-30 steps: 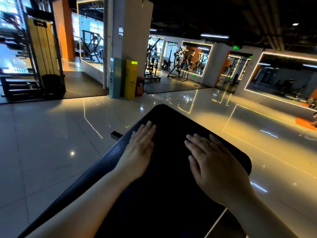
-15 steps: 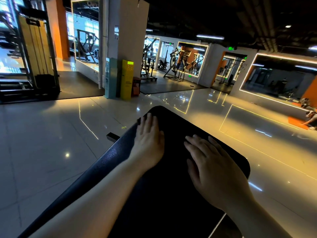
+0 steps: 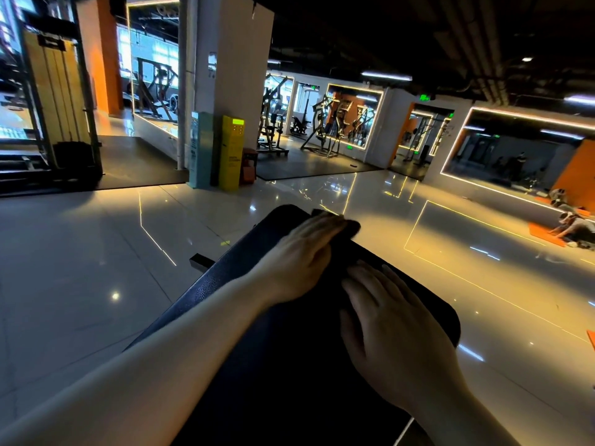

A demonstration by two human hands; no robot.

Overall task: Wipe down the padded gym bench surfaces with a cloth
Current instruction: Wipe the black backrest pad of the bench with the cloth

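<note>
Reaching forward, left hand (image 3: 302,255) now lies over the far rounded end of the bench pad (image 3: 222,268), fingers straight, held together and pressed flat; the fingertips are motion-blurred. A dark bunched shape shows just past those fingertips at the pad's far edge. Judged to be the cloth (image 3: 352,227), mostly hidden under the palm, but it is black on black, so not certain. Right hand (image 3: 389,323) rests flat on the near right part of the pad, fingers relaxed and slightly spread, holding nothing. Change over the last second: the left hand slid from mid-pad, near the left edge, up and across to the far end. It now sits ahead of the right hand rather than beside it. The right hand has barely shifted, so it reads as a brace. No dark lump was visible ahead of the fingers earlier. Meaning for the task: one forward wiping stroke has covered the left and far strip of this pad. The area under and around the right hand looks not yet wiped. The pad sits over glossy floor (image 3: 96,252) tiles.
</note>
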